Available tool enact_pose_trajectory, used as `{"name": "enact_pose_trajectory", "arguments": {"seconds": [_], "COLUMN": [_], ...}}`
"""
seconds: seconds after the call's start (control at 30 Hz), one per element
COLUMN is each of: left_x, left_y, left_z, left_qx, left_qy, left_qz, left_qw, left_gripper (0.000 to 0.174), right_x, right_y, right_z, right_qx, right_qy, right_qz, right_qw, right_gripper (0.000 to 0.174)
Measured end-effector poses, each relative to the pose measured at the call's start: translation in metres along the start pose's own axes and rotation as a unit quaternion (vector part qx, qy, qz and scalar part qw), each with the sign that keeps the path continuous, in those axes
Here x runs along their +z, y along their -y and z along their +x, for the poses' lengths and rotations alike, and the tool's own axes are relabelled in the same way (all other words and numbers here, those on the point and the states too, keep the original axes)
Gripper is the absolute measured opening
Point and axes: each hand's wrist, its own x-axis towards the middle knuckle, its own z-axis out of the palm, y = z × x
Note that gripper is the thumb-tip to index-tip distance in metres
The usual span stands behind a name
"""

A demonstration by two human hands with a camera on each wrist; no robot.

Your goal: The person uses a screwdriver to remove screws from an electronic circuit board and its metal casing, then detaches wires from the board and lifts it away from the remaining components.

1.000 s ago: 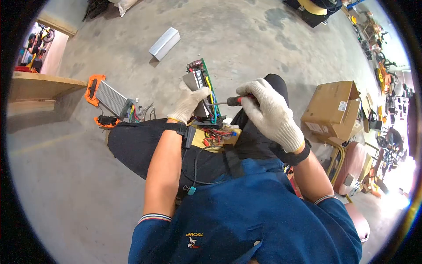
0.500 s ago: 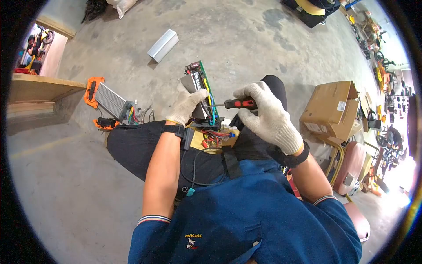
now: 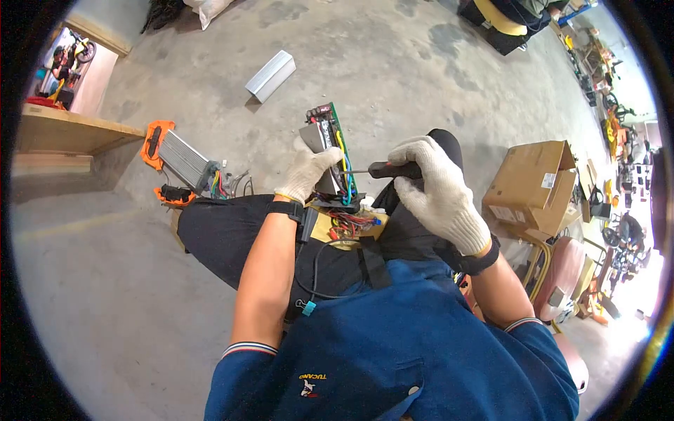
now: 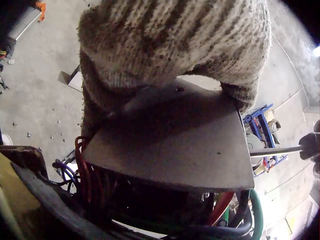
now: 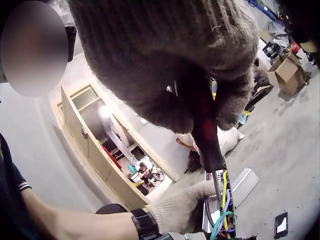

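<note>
While only the left wrist view bares the grey plate (image 4: 170,142) broadly, the left hand (image 3: 309,170) clasps the wired circuit unit (image 3: 328,136) from the left and the right hand (image 3: 441,196) grips the screwdriver (image 3: 395,170), shaft pointing left at the unit.

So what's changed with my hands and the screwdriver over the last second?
Your right hand has shifted its fingers back along the screwdriver, exposing more handle, which now looks mostly dark where red showed, so it seems to have turned. Nothing was picked up or let go. Your left hand still grips the wired circuit assembly, and the silver block stays put.
</note>
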Motion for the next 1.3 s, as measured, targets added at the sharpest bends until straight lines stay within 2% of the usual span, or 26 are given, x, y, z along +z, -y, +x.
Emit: {"name": "enact_pose_trajectory", "arguments": {"seconds": [0.03,0.17,0.27,0.33,0.37,0.47,0.53,0.6,0.63,0.67,0.73,0.87,0.97,1.03,1.17,1.27,1.3], "left_x": [0.001,0.001,0.002,0.009,0.001,0.006,0.011,0.013,0.011,0.008,0.003,-0.002,-0.002,-0.002,-0.002,0.003,0.001], "left_y": [-0.001,-0.006,-0.003,-0.01,0.012,0.002,-0.006,-0.014,-0.017,-0.015,-0.002,0.011,0.007,0.029,0.038,0.007,0.001], "left_z": [-0.001,-0.004,-0.004,-0.01,0.006,-0.003,-0.008,-0.012,-0.014,-0.011,-0.001,0.006,0.004,0.013,0.018,0.002,0.001], "left_qx": [-0.009,0.02,0.007,0.03,0.04,0.048,0.056,0.036,0.03,0.031,-0.018,-0.029,-0.023,0.051,0.047,0.043,0.028], "left_qy": [0.003,0.015,0.009,-0.052,-0.036,-0.046,-0.07,-0.058,-0.048,-0.05,-0.008,-0.013,0.027,-0.052,-0.055,-0.038,-0.031], "left_qz": [-0.002,-0.008,0.017,0.059,0.052,0.042,0.021,0.005,0.043,0.042,0.017,0.027,0.038,0.068,0.056,0.044,0.067], "left_qw": [1.0,1.0,1.0,0.996,0.997,0.997,0.996,0.998,0.997,0.997,1.0,0.999,0.999,0.995,0.996,0.997,0.997], "left_gripper": [0.079,0.078,0.08,0.039,0.039,0.039,0.04,0.038,0.034,0.034,0.084,0.086,0.087,0.033,0.035,0.037,0.056], "right_x": [-0.002,-0.014,-0.023,-0.028,-0.028,-0.025,-0.021,-0.015,-0.012,-0.009,-0.006,-0.008,-0.009,-0.005,-0.008,-0.014,-0.017], "right_y": [0.001,0.006,-0.003,0.003,0.0,-0.011,-0.011,-0.017,-0.02,-0.023,-0.027,-0.016,-0.013,-0.013,-0.013,-0.007,-0.005], "right_z": [0.0,-0.001,-0.003,-0.002,-0.002,-0.001,0.001,0.001,0.001,0.001,0.001,0.004,0.006,0.008,0.007,0.004,0.003], "right_qx": [0.005,0.012,0.056,0.128,0.126,0.11,0.149,0.139,0.133,0.131,0.119,0.135,0.151,0.15,0.149,0.152,0.147], "right_qy": [0.0,0.001,-0.037,-0.056,-0.058,-0.08,-0.073,-0.076,-0.082,-0.081,-0.095,-0.082,-0.067,-0.094,-0.092,-0.096,-0.088], "right_qz": [0.002,-0.003,0.018,0.028,0.025,0.046,0.022,0.016,0.009,0.009,-0.004,0.001,0.019,0.015,0.014,0.029,0.029], "right_qw": [1.0,1.0,0.998,0.99,0.99,0.99,0.986,0.987,0.988,0.988,0.988,0.987,0.986,0.984,0.984,0.983,0.985], "right_gripper": [0.03,0.031,0.032,0.033,0.033,0.033,0.033,0.033,0.033,0.033,0.033,0.033,0.033,0.032,0.032,0.032,0.031]}}
